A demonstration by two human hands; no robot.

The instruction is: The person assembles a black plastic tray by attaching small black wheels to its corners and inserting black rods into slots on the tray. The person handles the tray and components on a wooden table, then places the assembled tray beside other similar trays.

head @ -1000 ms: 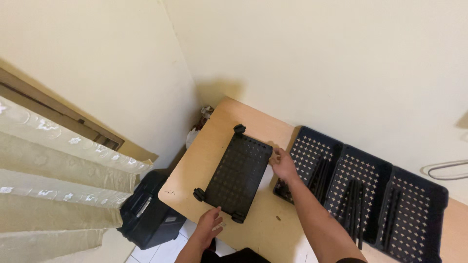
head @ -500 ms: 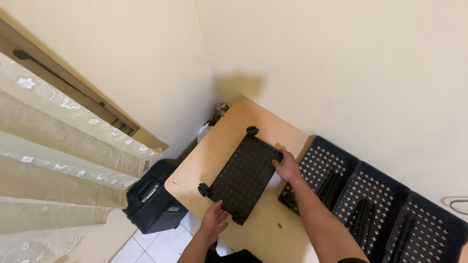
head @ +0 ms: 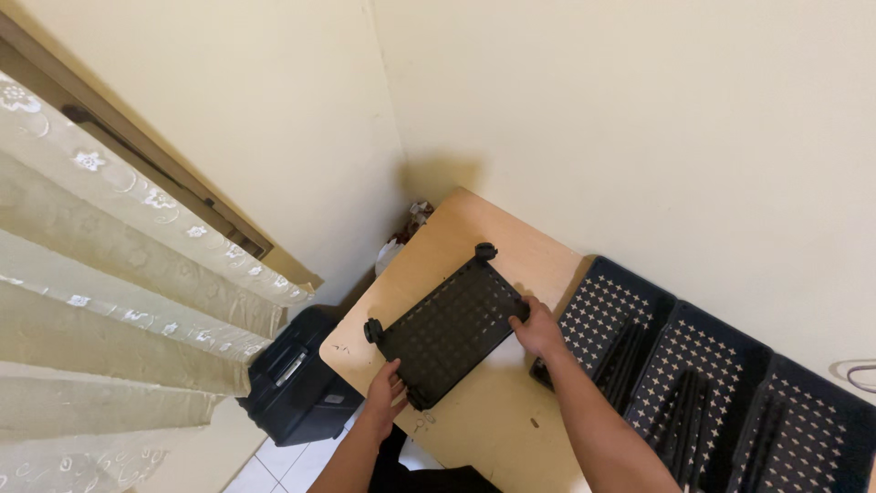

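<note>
Since half a second ago, black perforated shelf panel [head: 449, 326] has rotated on the wooden table [head: 456, 228], left hand [head: 384, 394] and right hand [head: 537, 329] gripping opposite ends, risking sliding off table's near-left edge.

I see a black perforated tray [head: 450, 330] w/ black corner knobs on a light tan wood surface [head: 438, 248], navy trays [head: 671, 361] w/ pale star cutouts, cream flower-embroidered curtain [head: 119, 274].
</note>
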